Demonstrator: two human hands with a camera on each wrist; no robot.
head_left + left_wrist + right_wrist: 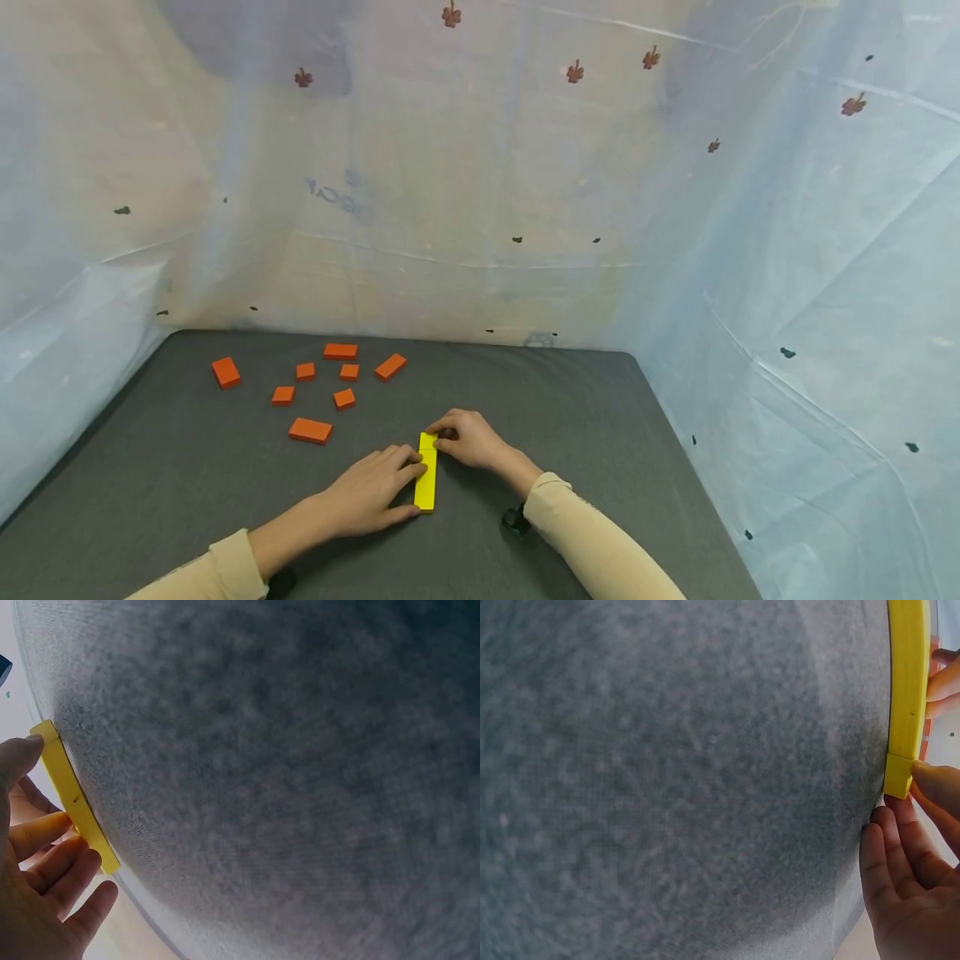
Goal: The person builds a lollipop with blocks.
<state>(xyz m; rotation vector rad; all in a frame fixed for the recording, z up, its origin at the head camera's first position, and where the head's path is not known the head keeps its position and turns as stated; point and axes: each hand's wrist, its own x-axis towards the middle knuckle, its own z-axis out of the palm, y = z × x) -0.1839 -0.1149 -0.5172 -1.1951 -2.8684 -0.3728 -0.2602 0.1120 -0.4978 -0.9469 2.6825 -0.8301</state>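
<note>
A long yellow block lies pointing away from me on the grey table. At its far end a short yellow block meets it end to end, with a thin seam between them. My left hand holds the long block from the left, thumb at the near end and fingertips farther along its side and top. Between thumb and index finger, my right hand pinches the short block. In the right wrist view, the short block has the thumb on one side and fingers by its end.
Several orange blocks, both oblong ones and small square ones, are scattered over the far left of the grey table. Translucent plastic sheeting hangs behind the table and along its sides.
</note>
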